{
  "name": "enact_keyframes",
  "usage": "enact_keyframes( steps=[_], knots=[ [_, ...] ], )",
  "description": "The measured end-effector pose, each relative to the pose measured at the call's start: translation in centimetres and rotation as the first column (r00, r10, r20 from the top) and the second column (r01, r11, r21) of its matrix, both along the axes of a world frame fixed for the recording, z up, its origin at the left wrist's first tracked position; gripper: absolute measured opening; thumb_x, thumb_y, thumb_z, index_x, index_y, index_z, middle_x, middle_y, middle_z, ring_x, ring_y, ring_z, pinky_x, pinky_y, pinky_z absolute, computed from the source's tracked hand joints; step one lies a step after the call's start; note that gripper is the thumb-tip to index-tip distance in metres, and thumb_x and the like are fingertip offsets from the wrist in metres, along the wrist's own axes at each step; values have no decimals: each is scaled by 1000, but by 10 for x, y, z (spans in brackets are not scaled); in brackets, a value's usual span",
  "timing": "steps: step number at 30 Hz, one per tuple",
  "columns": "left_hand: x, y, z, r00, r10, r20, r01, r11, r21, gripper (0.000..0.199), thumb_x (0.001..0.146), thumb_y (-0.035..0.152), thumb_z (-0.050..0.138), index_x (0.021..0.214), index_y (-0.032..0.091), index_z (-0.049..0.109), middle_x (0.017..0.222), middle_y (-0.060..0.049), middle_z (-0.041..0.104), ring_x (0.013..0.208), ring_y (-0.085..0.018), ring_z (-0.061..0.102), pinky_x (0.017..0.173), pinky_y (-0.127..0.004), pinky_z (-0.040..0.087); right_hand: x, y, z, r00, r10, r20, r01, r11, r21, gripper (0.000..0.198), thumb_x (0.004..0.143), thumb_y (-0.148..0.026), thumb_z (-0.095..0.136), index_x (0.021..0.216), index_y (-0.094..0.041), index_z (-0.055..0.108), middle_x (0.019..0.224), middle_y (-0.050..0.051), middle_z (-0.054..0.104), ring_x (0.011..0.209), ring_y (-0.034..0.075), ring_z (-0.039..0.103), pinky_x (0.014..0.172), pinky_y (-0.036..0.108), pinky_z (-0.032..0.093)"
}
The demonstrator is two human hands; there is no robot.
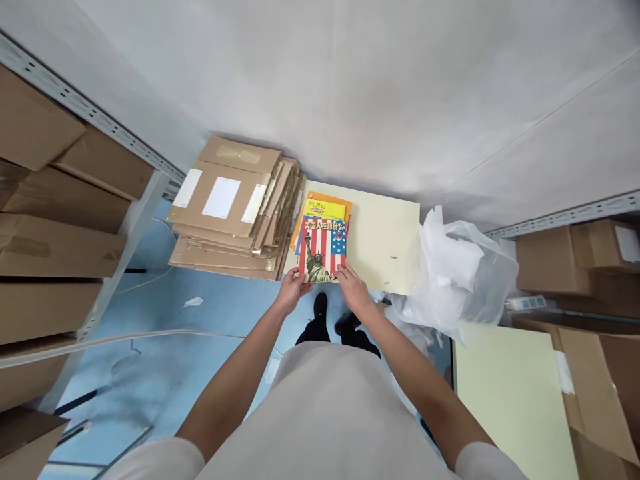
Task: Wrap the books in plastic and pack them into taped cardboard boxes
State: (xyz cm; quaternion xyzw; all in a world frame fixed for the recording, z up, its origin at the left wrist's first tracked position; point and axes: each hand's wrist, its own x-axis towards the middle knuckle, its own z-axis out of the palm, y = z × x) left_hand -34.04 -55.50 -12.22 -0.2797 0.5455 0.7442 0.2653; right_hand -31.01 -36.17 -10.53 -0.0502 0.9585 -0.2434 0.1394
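Note:
Both hands hold a book (pixel 324 248) with red and white stripes, white stars on blue and a green Statue of Liberty on its cover. My left hand (pixel 293 292) grips its lower left corner, thumb near the cover. At the lower right corner, my right hand (pixel 353 287) has its fingers on the edge. Just behind the striped book lie a yellow book (pixel 325 209) and an orange one (pixel 345 199), overlapping on the cream table (pixel 383 233). How far the striped book is lifted off them I cannot tell.
Flattened cardboard boxes (pixel 235 193) are piled at the table's left end. A clear plastic bag (pixel 460 267) with white scraps hangs at its right. Shelves with cartons (pixel 55 247) stand left, more cartons (pixel 555 257) right. A second cream surface (pixel 515 393) is at lower right.

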Motion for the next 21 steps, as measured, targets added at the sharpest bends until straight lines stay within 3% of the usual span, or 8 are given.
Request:
enact_keyframes(
  steps=[7,9,11,13,16,18,19,21],
  knots=[
    [35,23,8,991,-118,-71,118,993,-7,66,57,51,81,108,20,53,87,-3,70,67,-16,69,74,-35,56,68,31,4,970,-218,-108,182,946,-270,53,83,-1,34,124,-21,60,141,8,50,140,20,35,113,42,37],
    [45,36,12,982,-172,-81,173,985,4,67,55,51,83,107,21,54,89,-4,70,67,-16,68,74,-35,57,93,44,12,940,-323,-111,273,906,-322,56,80,-3,36,130,-20,55,148,9,41,141,21,33,111,40,39],
    [52,54,18,959,-261,-108,264,964,19,66,54,51,84,107,21,56,89,-6,71,69,-17,68,73,-35,57,121,62,21,888,-452,-83,383,828,-408,64,78,-7,41,140,-19,43,154,10,32,141,23,32,108,39,42],
    [58,79,28,910,-386,-153,394,919,25,64,56,51,83,107,22,58,90,-7,71,71,-19,67,71,-35,56,152,83,30,802,-597,-1,502,674,-542,69,80,-14,45,147,-22,30,154,11,30,135,24,42,102,40,47],
    [73,132,49,772,-592,-232,611,792,13,65,58,54,81,110,22,60,92,-9,72,74,-21,67,69,-35,56,206,122,43,612,-768,190,599,293,-745,64,87,-36,47,147,-25,29,145,13,45,109,23,64,92,42,53],
    [90,176,64,655,-702,-280,731,683,0,65,59,55,80,110,20,60,93,-9,72,75,-20,67,68,-33,55,246,150,53,484,-826,289,568,45,-822,61,88,-51,46,142,-24,37,136,13,55,99,24,68,86,43,54],
    [102,199,71,591,-749,-300,784,621,-7,63,60,55,80,110,20,61,93,-10,72,75,-20,67,66,-32,55,267,164,58,425,-847,318,534,-49,-844,63,87,-58,45,140,-24,41,133,13,57,98,25,69,84,43,55],
    [130,243,80,457,-825,-333,872,489,-12,59,62,54,78,107,20,63,93,-9,72,75,-20,67,64,-31,54,310,191,68,309,-889,337,469,-166,-868,66,84,-67,45,133,-23,47,128,13,61,98,27,69,81,42,56]
  ],
)
